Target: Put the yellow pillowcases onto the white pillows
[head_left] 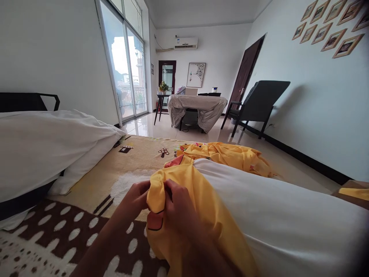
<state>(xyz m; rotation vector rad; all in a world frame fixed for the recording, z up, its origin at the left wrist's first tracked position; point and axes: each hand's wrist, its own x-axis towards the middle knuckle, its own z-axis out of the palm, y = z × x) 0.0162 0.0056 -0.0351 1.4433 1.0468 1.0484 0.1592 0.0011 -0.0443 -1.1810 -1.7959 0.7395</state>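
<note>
Cloth in white [57, 134] drapes over something dark, well to the left of the left fingers [142, 187]. Between it and them, and running on beneath them, lies a patterned carpet [144, 156], beige beyond and dark brown with white ovals nearer. The left fingers pinch one side of the turned-over end of a yellow cloth [207, 200]; that gathered end sits between the two hands, with a coral patch [155, 220] just below it. The right fingers [174, 187] grip the other side, partly tucked into the folds, so their tips cannot be made out. Judging by its thin, fine creases, the fabric should be light, soft and limp, perhaps a little slippery and hardly fragile; it would likely sag from any single pinch, so the folded edge, held at two close points, looks the surest hold. Its narrow end points away from the body and slightly left, while its long axis slants back from the fingers toward the body, down and to the right past the right wrist. Against its right side stretches a white padded piece [268, 204], lying lengthwise to the right of the fingers; beyond that, more yellow fabric [227, 152] lies crumpled, whether joined to the held part I cannot tell.
</note>
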